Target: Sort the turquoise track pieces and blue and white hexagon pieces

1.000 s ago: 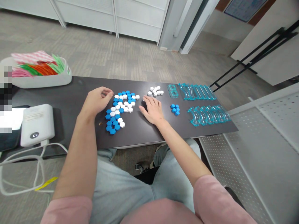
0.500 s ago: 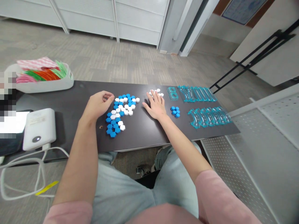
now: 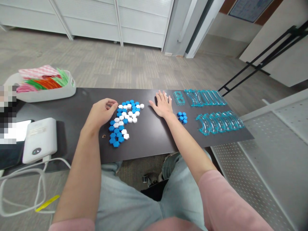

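My left hand (image 3: pixel 102 110) rests on the table beside the upper left of a group of blue and white hexagonal pieces (image 3: pixel 125 114). Its fingers are loosely curled, with a gap at the thumb and nothing visible in them. Farther right, my right hand (image 3: pixel 163 104) lies palm down with fingers spread over a small cluster of white hexagonal pieces (image 3: pixel 170 97). Most of that cluster is hidden under the fingers. A smaller cluster of blue hexagonal pieces (image 3: pixel 182 117) lies just right of my right wrist.
Clear teal-edged plastic parts stand in two rows, straight ones (image 3: pixel 204 98) behind and curved ones (image 3: pixel 219 122) in front. Two small teal frames (image 3: pixel 179 98) lie beside them. At left are a white basket (image 3: pixel 48 95) of coloured strips, a white power bank (image 3: pixel 40 140) and its cable (image 3: pixel 22 173).
My right hand has shifted slightly right and farther over the white pieces, covering more of them. The left hand keeps its place beside the large group. The camera view has tilted a little.
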`<move>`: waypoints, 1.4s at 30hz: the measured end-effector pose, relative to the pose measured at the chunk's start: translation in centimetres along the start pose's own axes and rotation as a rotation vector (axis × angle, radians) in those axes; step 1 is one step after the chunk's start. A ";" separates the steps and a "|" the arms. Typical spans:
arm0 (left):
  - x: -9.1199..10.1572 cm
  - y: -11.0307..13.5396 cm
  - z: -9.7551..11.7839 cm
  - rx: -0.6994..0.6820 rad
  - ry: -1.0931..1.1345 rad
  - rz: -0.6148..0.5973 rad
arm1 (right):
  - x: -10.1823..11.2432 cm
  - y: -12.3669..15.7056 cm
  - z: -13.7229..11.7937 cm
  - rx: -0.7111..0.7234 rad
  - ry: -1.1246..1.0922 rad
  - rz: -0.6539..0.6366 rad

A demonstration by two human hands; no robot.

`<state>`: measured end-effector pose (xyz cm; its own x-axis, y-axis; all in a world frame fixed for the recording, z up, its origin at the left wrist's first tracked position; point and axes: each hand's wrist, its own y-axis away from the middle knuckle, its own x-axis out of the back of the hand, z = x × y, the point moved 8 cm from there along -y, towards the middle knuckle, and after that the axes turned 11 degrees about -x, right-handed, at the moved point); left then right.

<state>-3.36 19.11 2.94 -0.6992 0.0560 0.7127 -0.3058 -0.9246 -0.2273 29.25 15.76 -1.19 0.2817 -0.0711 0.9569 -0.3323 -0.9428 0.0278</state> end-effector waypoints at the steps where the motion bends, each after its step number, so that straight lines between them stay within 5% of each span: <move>1: 0.0 0.0 0.0 -0.002 0.000 -0.001 | 0.2 0.0 0.0 0.010 -0.001 0.008; 10: -0.2 -0.3 0.0 -0.020 0.005 0.001 | 0.6 1.9 0.5 -0.076 -0.013 0.116; 19: -0.3 -0.1 -0.3 -0.029 0.017 0.027 | 0.3 1.4 0.5 -0.018 -0.050 0.114; 29: -0.3 -0.2 -0.5 -0.035 0.011 0.031 | 0.7 5.2 -4.1 0.481 -0.008 0.047; 42: -0.3 0.1 -0.5 -0.036 0.004 0.022 | 0.4 2.6 0.4 -0.016 0.038 0.153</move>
<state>-3.45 19.22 2.38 -0.7083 0.0376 0.7050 -0.3133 -0.9116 -0.2662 28.89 13.16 -0.89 0.1930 -0.2008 0.9604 -0.3835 -0.9164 -0.1146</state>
